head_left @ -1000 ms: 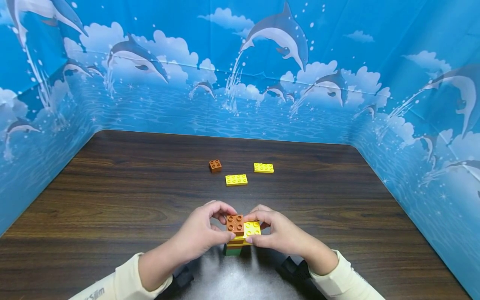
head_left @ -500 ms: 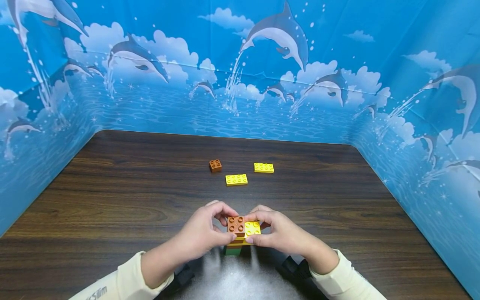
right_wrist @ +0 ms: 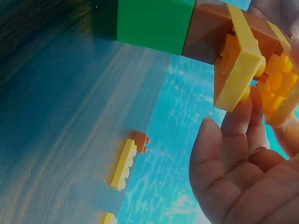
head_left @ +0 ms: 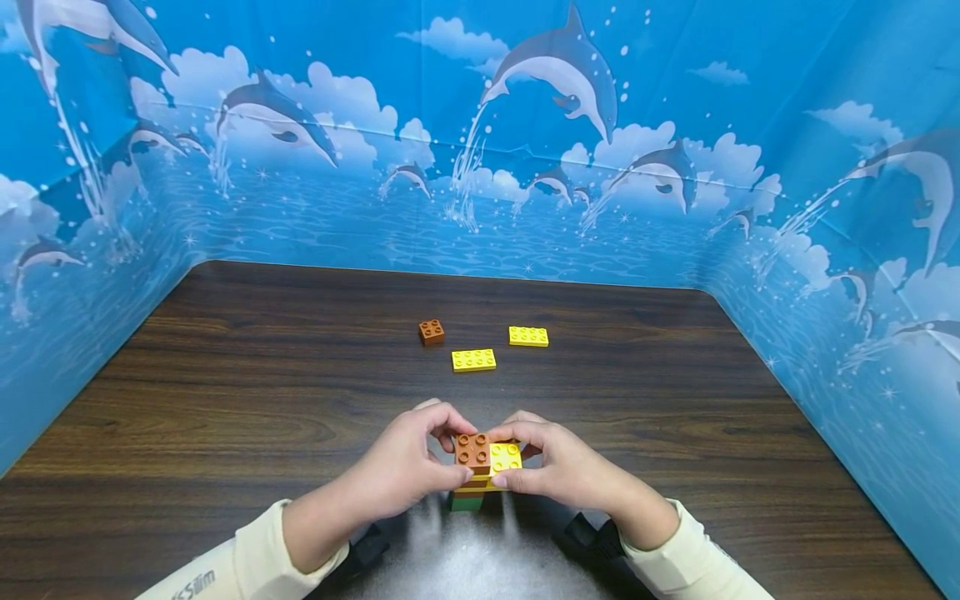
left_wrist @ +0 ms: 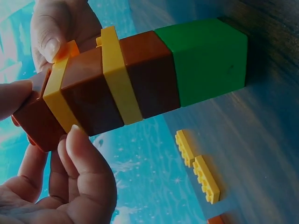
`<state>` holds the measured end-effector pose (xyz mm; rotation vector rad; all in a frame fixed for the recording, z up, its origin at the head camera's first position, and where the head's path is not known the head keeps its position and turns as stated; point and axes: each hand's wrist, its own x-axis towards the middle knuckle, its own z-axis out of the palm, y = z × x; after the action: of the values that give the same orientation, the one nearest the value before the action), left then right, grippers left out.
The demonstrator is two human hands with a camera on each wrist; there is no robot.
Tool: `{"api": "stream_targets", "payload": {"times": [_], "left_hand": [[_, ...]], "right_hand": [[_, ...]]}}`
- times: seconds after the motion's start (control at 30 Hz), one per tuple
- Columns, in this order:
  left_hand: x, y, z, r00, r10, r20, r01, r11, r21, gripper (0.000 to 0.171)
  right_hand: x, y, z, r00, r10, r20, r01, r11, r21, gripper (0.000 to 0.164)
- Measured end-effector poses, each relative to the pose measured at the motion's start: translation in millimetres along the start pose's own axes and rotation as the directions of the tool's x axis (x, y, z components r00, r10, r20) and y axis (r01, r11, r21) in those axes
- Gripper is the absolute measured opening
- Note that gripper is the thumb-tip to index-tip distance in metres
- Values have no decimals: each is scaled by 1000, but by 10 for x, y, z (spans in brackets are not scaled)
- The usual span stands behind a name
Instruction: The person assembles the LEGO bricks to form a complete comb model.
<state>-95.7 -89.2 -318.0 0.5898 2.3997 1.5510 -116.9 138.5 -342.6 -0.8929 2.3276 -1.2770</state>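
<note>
Shifted top brown brick slightly toward four o'clock, pinching it with left hand and yellow plate at its three o'clock with right hand, probably for steadiness.

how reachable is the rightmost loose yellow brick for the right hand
Probably yes: nothing visible stands between the right hand and that loose yellow brick, though the hand must first release the upper stacked yellow brick.

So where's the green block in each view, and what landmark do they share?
Head: green block low, just left of centre.
Left wrist: green block upper right.
Right wrist: green block against the top edge, near the middle.
Shared landmark: two loose yellow blocks, one partly cut off in the right wrist view.
</note>
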Motion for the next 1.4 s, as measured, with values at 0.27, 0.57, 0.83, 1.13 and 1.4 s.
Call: {"api": "stream_targets", "payload": {"times": [0.27,0.57,0.83,1.13,1.4], "left_hand": [[13,8,-8,1000,-16,11,16,1000,14,28],[-9,-37,-11,999,-32,18,34,996,-85,36],[-19,-46,-6,998,-60,7,60,992,-110,35],[-1,-50,-9,998,-70,6,70,993,-90,34],[7,-61,-8,998,-66,3,66,994,-90,33]], "right_hand": [[-5,0,3,1000,-3,-11,3,1000,-13,39],[-22,-99,13,993,-62,-103,59,998,-27,34],[9,-143,40,992,-66,-105,66,998,-4,26],[20,-102,55,991,-94,-95,96,995,14,23],[32,-110,36,992,-101,-80,102,995,12,22]]}}
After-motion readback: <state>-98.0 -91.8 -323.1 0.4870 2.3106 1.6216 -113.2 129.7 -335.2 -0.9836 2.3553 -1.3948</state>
